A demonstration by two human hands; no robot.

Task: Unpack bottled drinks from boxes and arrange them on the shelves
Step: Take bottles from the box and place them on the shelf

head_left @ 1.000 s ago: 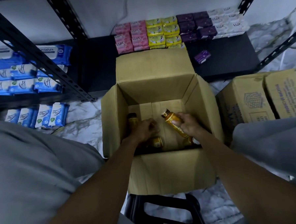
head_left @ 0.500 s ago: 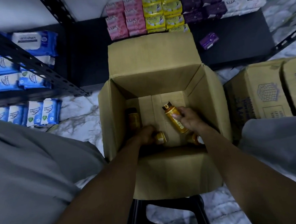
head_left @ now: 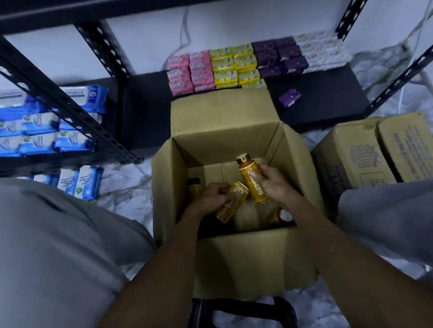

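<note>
Bottled drinks are few in the open box on the floor in front of us. We count two in our hands and at least two more inside it: a dark one by the left wall and one lying at the near right corner. Our right grip is curled round an amber bottle held cap-up above the box floor, and our left grip clasps a second amber bottle, tilted and touching the first. We judge this box nearly emptied. The black shelf behind it shows only soap packs, and the shelving on the left holds blue wipes packs, so no bottle is shelved in view. Two closed cartons sit to the right; we cannot tell what they hold. The bottles look slim, with gold caps and printed amber labels too blurred to read.
</note>
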